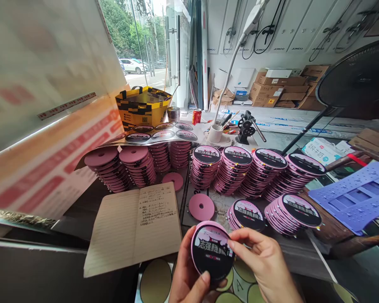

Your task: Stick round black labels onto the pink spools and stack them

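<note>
My left hand holds a pink foam line spool up from below, its thumb on the front. The spool's round black-and-pink label has pale Chinese lettering and faces me. At the right rim of the label, the thumb and forefinger of my right hand are pinched together. Just beyond lies a bare pink spool with a centre hole. Labelled spools stand in several stacks to the right, coloured pin heads at their edges. Unlabelled pink stacks stand on the left.
An open notebook with handwriting lies to the left. A sheet of round labels rests over the left stacks. Behind are a yellow bag, a red can, a white cup and a black clamp tool. A purple plastic piece is at right.
</note>
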The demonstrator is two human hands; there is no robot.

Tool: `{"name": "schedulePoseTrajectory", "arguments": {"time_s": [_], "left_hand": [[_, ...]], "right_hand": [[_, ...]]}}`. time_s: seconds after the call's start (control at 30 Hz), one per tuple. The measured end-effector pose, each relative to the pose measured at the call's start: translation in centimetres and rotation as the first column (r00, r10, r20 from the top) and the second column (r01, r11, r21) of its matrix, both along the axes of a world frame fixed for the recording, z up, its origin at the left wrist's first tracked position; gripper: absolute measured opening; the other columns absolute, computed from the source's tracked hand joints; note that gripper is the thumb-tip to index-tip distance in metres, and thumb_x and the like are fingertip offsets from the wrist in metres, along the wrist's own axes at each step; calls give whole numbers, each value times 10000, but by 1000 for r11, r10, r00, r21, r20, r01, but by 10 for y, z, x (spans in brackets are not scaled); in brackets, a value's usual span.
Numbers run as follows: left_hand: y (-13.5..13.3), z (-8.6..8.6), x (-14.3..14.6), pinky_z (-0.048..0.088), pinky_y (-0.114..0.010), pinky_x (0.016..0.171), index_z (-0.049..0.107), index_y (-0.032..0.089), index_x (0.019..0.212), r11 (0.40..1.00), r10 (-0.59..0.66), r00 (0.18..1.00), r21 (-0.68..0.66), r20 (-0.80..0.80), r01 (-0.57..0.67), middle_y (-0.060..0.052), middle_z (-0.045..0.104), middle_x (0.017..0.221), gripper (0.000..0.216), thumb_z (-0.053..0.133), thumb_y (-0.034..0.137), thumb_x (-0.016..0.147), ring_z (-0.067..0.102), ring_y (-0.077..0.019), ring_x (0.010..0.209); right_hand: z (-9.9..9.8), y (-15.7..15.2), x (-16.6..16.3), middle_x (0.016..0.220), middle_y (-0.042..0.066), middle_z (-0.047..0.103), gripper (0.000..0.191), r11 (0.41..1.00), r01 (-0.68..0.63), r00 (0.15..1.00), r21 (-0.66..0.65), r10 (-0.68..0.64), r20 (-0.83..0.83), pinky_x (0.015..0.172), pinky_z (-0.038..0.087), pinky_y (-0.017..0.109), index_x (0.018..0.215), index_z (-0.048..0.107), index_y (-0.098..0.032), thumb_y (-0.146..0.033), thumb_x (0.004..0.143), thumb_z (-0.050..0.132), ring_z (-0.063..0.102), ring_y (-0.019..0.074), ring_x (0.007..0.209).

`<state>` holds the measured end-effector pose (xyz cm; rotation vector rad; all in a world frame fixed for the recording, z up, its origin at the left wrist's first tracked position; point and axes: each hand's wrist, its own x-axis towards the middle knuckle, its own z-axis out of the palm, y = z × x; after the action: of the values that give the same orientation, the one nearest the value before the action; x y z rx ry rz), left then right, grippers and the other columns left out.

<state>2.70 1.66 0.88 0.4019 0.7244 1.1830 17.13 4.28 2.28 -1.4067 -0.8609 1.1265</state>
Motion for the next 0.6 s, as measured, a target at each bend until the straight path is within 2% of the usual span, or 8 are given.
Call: {"name": "schedulePoseTrajectory", "arguments": {"time_s": [0.2, 0.33, 0.43, 0.6], "left_hand": [[0, 3, 1, 499, -317, 772, 563, 409, 1147, 1000, -6, 1000, 1, 9, 6, -30, 635, 1099, 540, 716, 205, 671, 629, -145, 752], [0, 2, -2, 500, -335, 787, 569, 397, 1147, 1000, -11, 999, -4, -41, 11, -40, 611, 1162, 527, 716, 214, 675, 629, -197, 863], [-1, -1, -1, 502, -359, 795, 553, 392, 1166, 1000, -1, 997, 21, -71, 2, -52, 594, 1190, 545, 720, 241, 670, 612, -244, 939], [0, -3, 7, 495, -391, 825, 594, 366, 1131, 984, 103, 984, 158, -142, -80, -49, 596, 1222, 503, 727, 258, 658, 576, -303, 1028]], "right_hand": [[4, -1, -4, 558, 24, 651, 127, 1000, 18, 1000, 13, -18, 7, 496, 448, 233, 583, 687, -173, -277, 544, 750, 555, 148, 515], [6, -1, -9, 542, 15, 633, 120, 995, 93, 996, 32, -93, 2, 484, 435, 228, 568, 680, -174, -275, 547, 740, 535, 139, 503], [4, -1, -9, 541, 19, 632, 123, 994, 101, 995, 39, -101, 3, 470, 440, 233, 566, 676, -175, -279, 546, 738, 539, 146, 500], [-4, 0, -4, 582, 29, 642, 115, 998, -35, 993, 59, 28, 116, 504, 479, 248, 600, 666, -186, -293, 611, 706, 581, 174, 540]]}}
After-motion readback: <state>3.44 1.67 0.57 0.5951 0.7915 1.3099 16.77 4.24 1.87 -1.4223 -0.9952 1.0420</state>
